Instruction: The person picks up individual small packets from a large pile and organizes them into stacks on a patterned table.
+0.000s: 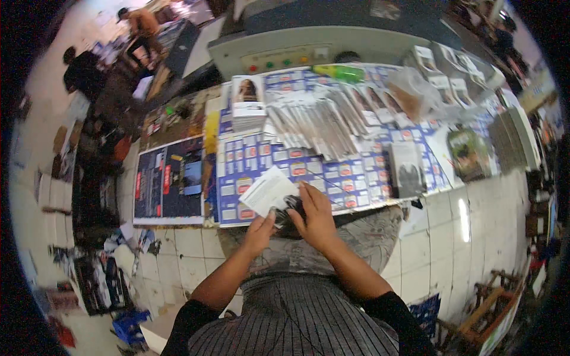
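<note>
In front of my body, both hands hold a flat printed card [261, 191], white at its upper left and black at its lower right. My left hand [259, 234] pinches the lower edge with its thumb on top. My right hand [317, 217] grips the black end, thumb and fingers bent around it; part of that end is hidden. Just beyond lies a fanned row of thin printed cartons [317, 121]. A neat stack of similar cartons [247, 105] with a portrait picture stands to its left. A dark-and-white pack [407, 169] rests right of my right hand.
Blue-and-white printed sheets [237, 154] cover the table. A green bottle [338, 72] lies near the back. At right are a clear plastic bag [409, 89], a green patterned packet [469, 154] and more cartons [439, 71]. Other people [142, 26] are at the far left.
</note>
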The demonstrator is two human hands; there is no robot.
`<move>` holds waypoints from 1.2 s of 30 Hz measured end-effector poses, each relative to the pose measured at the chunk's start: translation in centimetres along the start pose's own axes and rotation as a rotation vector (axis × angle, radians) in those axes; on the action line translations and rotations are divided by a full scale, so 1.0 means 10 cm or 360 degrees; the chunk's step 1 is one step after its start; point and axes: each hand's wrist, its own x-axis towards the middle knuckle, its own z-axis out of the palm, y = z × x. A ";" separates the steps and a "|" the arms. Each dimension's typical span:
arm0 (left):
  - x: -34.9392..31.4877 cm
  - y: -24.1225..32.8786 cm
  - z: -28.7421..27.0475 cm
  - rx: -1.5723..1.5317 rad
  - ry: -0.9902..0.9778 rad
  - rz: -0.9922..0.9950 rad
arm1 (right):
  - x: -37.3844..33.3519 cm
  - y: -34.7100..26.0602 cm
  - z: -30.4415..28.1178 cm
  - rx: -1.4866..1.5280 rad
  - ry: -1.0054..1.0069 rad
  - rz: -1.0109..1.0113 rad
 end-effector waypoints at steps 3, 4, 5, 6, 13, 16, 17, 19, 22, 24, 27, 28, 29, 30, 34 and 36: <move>0.00 -0.08 -0.12 -0.0132 0.0033 -0.0111 | -0.03 -0.15 0.07 -0.0291 -0.0015 -0.0158; 0.00 -0.04 -0.04 -0.0209 0.0034 -0.0119 | -0.08 -0.15 0.13 -0.0285 -0.0057 -0.0132; -0.02 0.00 -0.05 -0.0282 0.0041 -0.0126 | -0.09 -0.19 0.17 -0.0256 -0.0077 -0.0167; 0.03 -0.17 -0.20 -0.0299 -0.0040 -0.0179 | -0.09 -0.22 0.21 -0.0271 -0.0123 -0.0165; 0.03 -0.15 -0.44 -0.1584 -0.0740 0.0111 | 0.04 -0.21 0.26 0.0581 -0.0190 0.0058; 0.12 -0.24 -0.56 -0.1256 -0.0387 0.0096 | 0.16 -0.17 0.28 0.1148 -0.0453 0.0807; 0.21 -0.38 -0.63 -0.0764 -0.0022 0.0153 | 0.18 -0.12 0.30 0.1144 -0.0465 0.0803; 0.32 -0.13 -0.60 -0.0126 0.0342 0.0147 | 0.20 0.13 0.34 0.0590 -0.0145 0.0676; 0.56 -0.08 -0.61 0.0330 0.0424 0.0267 | 0.19 0.56 0.44 0.0453 -0.0110 0.0762; 0.65 -0.14 -0.52 0.0967 0.0572 0.0337 | 0.19 0.62 0.45 0.0139 -0.0147 0.0665; 0.69 -0.15 -0.29 0.2025 0.0756 0.0903 | 0.19 0.71 0.50 0.0024 -0.0033 0.0703; 0.81 -0.32 -0.46 0.2160 0.0265 0.0769 | 0.27 0.58 0.46 0.0083 -0.0217 0.0752; 0.84 -0.37 -0.44 0.2143 0.0261 0.0770 | 0.25 0.60 0.43 0.0067 -0.0220 0.0753; 0.86 -0.43 -0.42 0.2138 0.0156 0.0960 | 0.23 0.62 0.41 0.0319 -0.0185 0.0721; 0.84 -0.46 -0.38 0.2137 0.0157 0.1254 | 0.30 0.67 0.27 0.1577 -0.0393 0.1101; 0.82 -0.39 -0.32 0.2159 0.0171 0.1313 | 0.23 0.96 0.31 0.1752 -0.0458 0.1377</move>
